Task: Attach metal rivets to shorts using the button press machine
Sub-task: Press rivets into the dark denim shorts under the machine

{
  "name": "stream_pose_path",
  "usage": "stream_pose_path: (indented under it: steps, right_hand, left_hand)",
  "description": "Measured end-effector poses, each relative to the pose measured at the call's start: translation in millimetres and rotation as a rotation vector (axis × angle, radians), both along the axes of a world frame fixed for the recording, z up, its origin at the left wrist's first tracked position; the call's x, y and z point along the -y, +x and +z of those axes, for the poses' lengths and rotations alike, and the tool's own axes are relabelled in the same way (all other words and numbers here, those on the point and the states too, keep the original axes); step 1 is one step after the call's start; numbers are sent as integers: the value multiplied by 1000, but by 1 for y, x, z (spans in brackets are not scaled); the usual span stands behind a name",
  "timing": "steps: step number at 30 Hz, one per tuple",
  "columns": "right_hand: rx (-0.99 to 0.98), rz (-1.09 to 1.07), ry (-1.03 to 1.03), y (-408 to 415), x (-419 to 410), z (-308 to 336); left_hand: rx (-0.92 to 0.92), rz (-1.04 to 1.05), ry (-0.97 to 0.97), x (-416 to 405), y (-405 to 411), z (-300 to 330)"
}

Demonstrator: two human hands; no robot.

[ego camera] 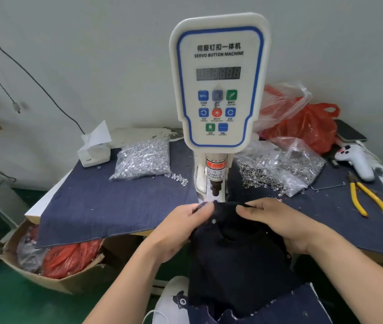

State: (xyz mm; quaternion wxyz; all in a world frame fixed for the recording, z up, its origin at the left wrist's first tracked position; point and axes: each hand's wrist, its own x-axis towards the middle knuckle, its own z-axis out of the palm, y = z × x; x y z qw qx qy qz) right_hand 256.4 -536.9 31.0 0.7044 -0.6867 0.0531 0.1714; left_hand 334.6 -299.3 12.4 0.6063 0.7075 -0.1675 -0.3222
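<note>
Dark navy shorts (232,258) hang from the table edge toward my lap, their top edge lying under the black punch (215,190) of the white servo button machine (218,80). My left hand (181,228) pinches the fabric's upper left edge. My right hand (277,223) pinches the upper right edge. A silver rivet (213,221) sits on the shorts beside my left fingers. Two clear bags of metal parts flank the machine: silver caps (143,160) on the left, ring pieces (281,169) on the right.
Blue denim cloth (106,206) covers the table. Yellow-handled pliers (370,199), a white controller (356,162), a phone (349,132) and a red plastic bag (303,127) lie at right. A tissue box (94,150) stands at left. A cardboard box (52,260) sits on the floor.
</note>
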Motion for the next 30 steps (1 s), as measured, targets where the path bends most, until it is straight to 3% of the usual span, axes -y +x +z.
stream_pose_path:
  steps: [3,6,9,12,14,17,20,25,30]
  right_hand:
    - [57,143,-164,-2,-5,3]
    - [150,236,-297,-2,1,13]
    - [212,-115,-403,16,22,14]
    - [263,-406,-1166,44,46,5]
    - [285,-432,-1362,57,50,-3]
    - [264,-361,-1468,68,45,-11]
    - [294,-338,-1528,74,39,-15]
    - [337,-327,-1704,73,35,-20]
    - [351,-323,-1684,75,37,-22]
  left_hand:
    - [97,-217,137,-14,-2,7]
    - [165,-232,109,-23,0,12]
    - [161,-198,-13,-34,4,20]
    - [73,103,29,-30,15,25]
    - [179,349,248,-22,31,24]
    - [396,557,416,-12,49,17]
    - [502,616,585,-6,64,5]
    - [525,542,755,9,85,-1]
    - [614,465,831,18,97,-1]
